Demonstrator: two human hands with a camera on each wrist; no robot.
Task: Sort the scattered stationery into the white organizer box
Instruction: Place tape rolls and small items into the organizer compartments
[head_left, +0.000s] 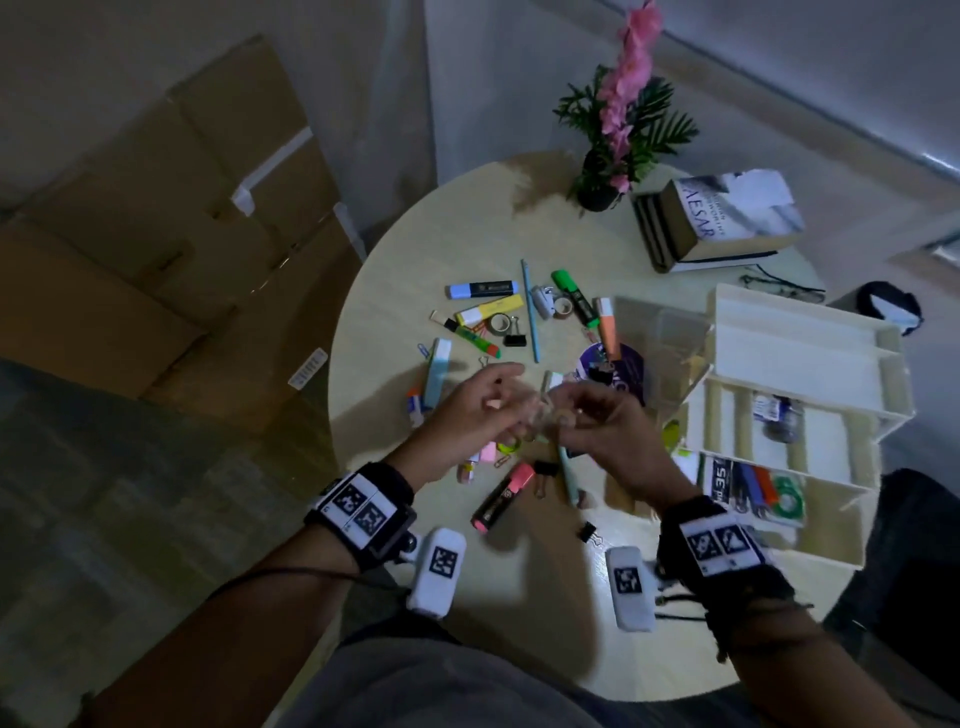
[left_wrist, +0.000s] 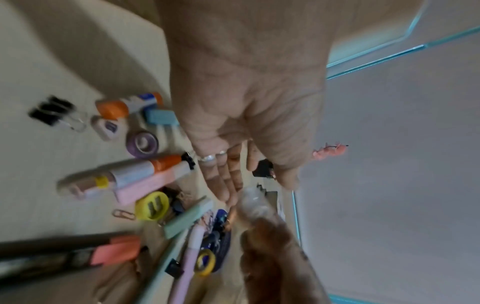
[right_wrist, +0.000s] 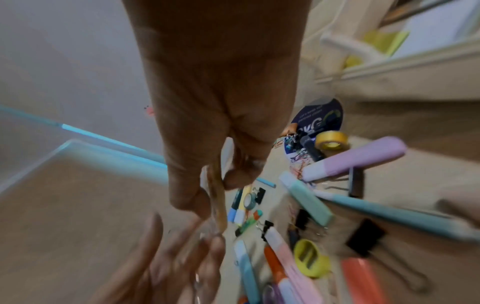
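Observation:
Both hands meet above the middle of the round table (head_left: 467, 244). My right hand (head_left: 566, 415) pinches a small clear plastic item (left_wrist: 255, 205) between thumb and fingers; in the right wrist view it shows as a thin tan strip (right_wrist: 217, 205). My left hand (head_left: 498, 395) has its fingers stretched out, fingertips (left_wrist: 228, 197) at the item's end. Highlighters, tape rolls, clips and a blue pencil (head_left: 531, 312) lie scattered below. A pink highlighter (head_left: 503, 496) lies near the front. The white organizer box (head_left: 795, 322) stands open at the right with some items inside.
A clear acrylic lid (head_left: 654, 338) leans by the box. Stacked books (head_left: 727, 218), a potted plant with pink flowers (head_left: 623, 130) and glasses (head_left: 779, 288) sit at the back of the table. Cardboard boxes (head_left: 156, 234) lie on the floor at left.

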